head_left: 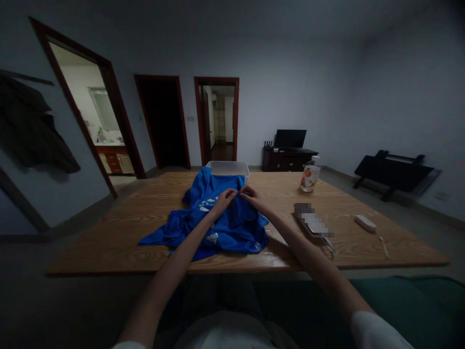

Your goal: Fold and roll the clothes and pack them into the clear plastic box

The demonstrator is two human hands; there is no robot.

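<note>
On the wooden table [145,213] my left hand [225,198] and right hand [250,195] pinch the blue shirt [225,225], which I reckon could slip sideways if one grip loosens

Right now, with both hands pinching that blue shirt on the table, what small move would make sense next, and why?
Probably draw the two hands apart to stretch the edge flat. The left hand and right hand pinch the blue shirt almost together near its top, and the cloth below lies crumpled on the wooden table.
</note>
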